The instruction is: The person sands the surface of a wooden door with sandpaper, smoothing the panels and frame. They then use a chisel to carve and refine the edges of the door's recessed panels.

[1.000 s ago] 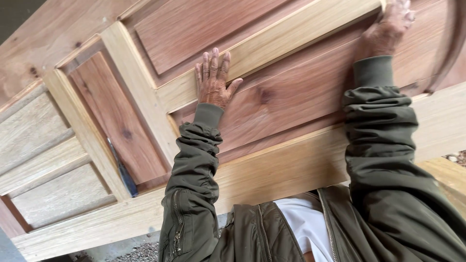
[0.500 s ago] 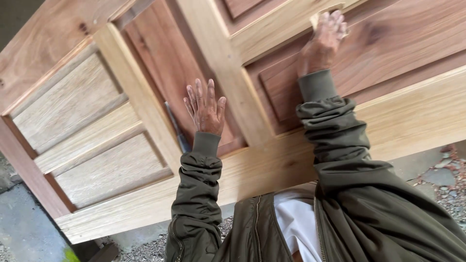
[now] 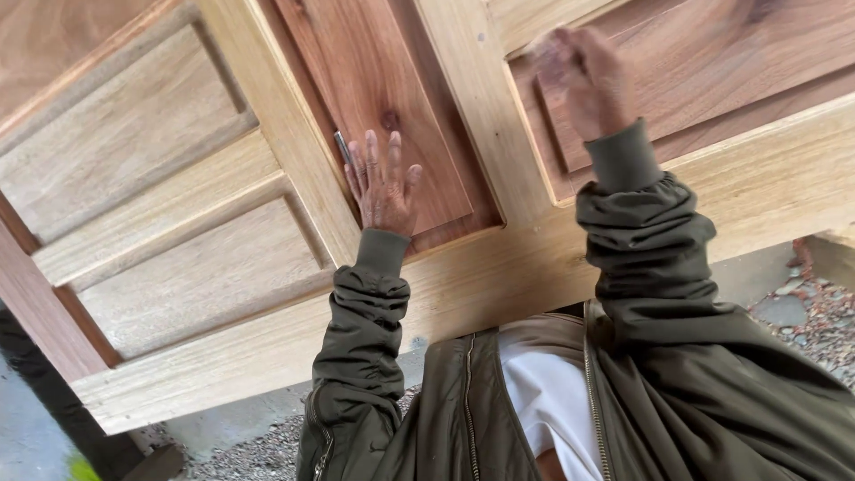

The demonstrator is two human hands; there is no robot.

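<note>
Pressing our flat open left hand (image 3: 383, 183) on the reddish-brown panelled wooden door (image 3: 223, 267); door shifted rightward since earlier; blurred right hand (image 3: 583, 80), grip unclear.

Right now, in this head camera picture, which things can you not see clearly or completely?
- Right hand: motion-blurred, so its grip and anything under it cannot be made out.
- Small dark slim object beside the left hand: mostly hidden behind the fingers; its kind is unclear.
- Wooden panelled door: cut off by the top, left and right edges, so its full shape is unknown.
- Ground: mostly covered by the door and the jacket sleeves.
</note>
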